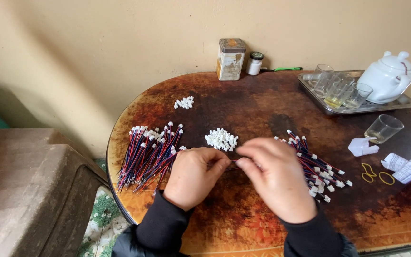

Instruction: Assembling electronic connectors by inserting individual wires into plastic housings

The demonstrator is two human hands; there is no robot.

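Observation:
My left hand (191, 176) and my right hand (274, 173) meet over the middle of a worn brown table (243, 102), fingertips pinched together on a thin wire lead (233, 166) held between them. A pile of red and blue wire leads with white connectors (148, 157) lies left of my left hand. Another bunch of the same leads (319, 169) lies under and right of my right hand. A heap of small white plastic connectors (221, 139) sits just beyond my hands. A smaller heap of connectors (184, 102) lies farther back.
A metal tray (381, 105) at the back right holds a white teapot (387, 78) and several glasses. A lone glass (383, 128), folded papers (404, 166) and yellow rubber bands (376, 173) lie at the right. A rusty tin (230, 59) and small jar (254, 63) stand by the wall.

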